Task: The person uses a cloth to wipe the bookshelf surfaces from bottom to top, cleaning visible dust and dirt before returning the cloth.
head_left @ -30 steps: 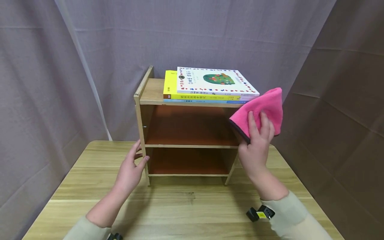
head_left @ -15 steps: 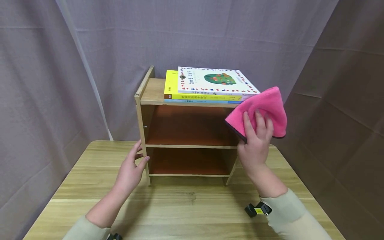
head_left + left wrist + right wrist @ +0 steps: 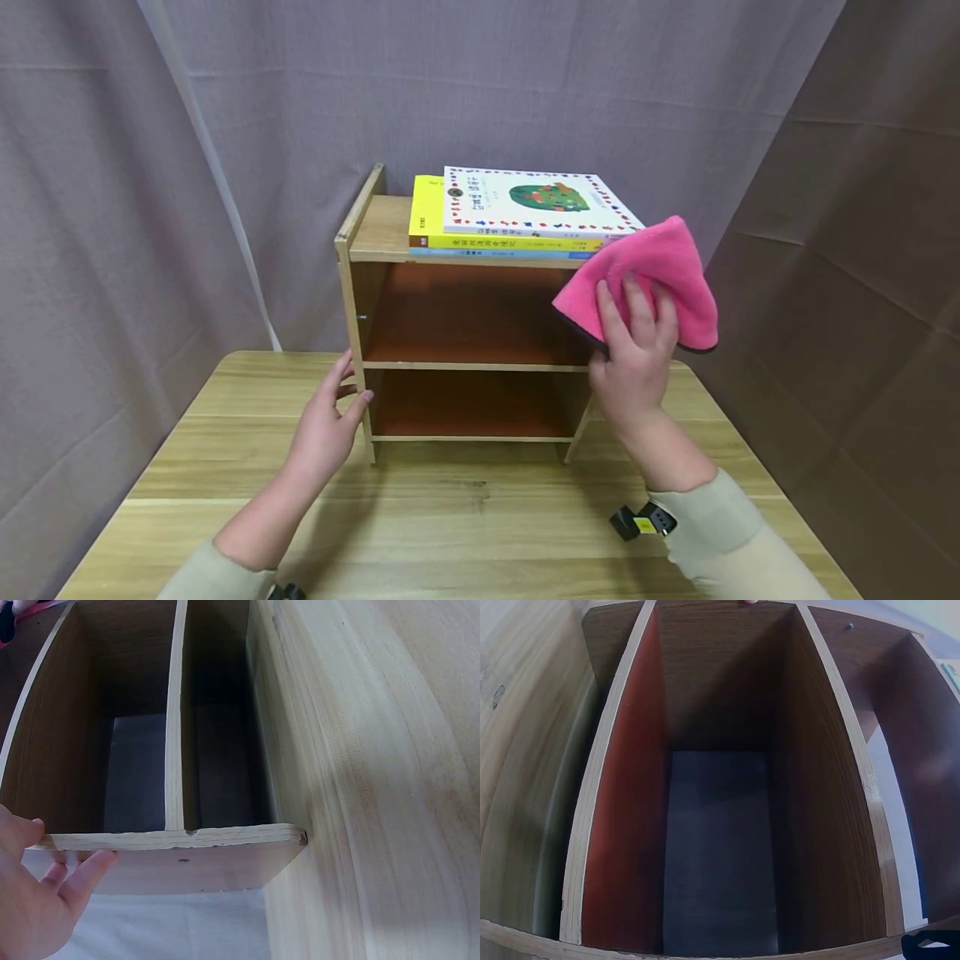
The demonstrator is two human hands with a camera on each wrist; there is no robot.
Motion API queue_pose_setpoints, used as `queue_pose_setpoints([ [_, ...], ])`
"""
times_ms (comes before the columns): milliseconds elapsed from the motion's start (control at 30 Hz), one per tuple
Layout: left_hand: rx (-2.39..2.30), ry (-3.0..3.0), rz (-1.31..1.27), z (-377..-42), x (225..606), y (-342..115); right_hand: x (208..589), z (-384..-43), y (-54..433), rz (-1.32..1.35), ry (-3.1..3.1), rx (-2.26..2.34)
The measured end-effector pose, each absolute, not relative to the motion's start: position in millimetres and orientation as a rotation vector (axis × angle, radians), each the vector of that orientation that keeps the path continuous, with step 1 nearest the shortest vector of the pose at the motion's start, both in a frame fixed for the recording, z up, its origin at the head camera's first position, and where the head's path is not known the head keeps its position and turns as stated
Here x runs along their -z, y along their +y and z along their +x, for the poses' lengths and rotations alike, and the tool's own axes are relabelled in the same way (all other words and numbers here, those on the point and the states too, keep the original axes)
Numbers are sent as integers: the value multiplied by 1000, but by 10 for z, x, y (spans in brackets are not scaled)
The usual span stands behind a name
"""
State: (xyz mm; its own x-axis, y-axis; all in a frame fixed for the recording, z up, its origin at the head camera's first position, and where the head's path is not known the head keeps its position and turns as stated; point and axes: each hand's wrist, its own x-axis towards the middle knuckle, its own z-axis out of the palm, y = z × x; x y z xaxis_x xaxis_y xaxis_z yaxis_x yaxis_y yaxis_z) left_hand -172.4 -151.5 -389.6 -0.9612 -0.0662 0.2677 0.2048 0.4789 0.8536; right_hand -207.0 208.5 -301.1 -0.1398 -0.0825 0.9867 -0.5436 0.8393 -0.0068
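Observation:
A small wooden bookshelf [image 3: 472,367] with reddish-brown shelves stands on the table. My left hand [image 3: 327,425] grips its left side panel low down, thumb at the front edge and fingers around the outside; the left wrist view shows these fingers [image 3: 86,877] on the panel's edge. At the upper right, my right hand [image 3: 633,358] holds a pink cloth [image 3: 667,258] with dark trim against the right side panel's top. Its fingers lie spread on the cloth, which hides that panel's upper part. Beside the cloth, its corner covered, lies a white picture book [image 3: 517,200].
Under the white book are a yellow book [image 3: 427,208] and a blue one [image 3: 487,252], stacked on the shelf's top board [image 3: 382,225]. The wooden table [image 3: 480,533] extends in front. Grey curtains [image 3: 480,92] hang behind and at both sides.
My right hand and the pink cloth have slid a little to the left along the upper right of the bookshelf. The left hand has kept its place on the side panel.

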Motion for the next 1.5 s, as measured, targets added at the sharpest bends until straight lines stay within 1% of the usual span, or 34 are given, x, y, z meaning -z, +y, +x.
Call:
queue_pose_setpoints([
  [667, 1466, -2479, -111, -1704, 3903, -1552, 2904, -2009, 1998, 603, -1677, -354],
  [1500, 1459, -2474, -133, -1726, 3911, -1523, 2826, -1994, 1644, 758, -1732, -263],
])
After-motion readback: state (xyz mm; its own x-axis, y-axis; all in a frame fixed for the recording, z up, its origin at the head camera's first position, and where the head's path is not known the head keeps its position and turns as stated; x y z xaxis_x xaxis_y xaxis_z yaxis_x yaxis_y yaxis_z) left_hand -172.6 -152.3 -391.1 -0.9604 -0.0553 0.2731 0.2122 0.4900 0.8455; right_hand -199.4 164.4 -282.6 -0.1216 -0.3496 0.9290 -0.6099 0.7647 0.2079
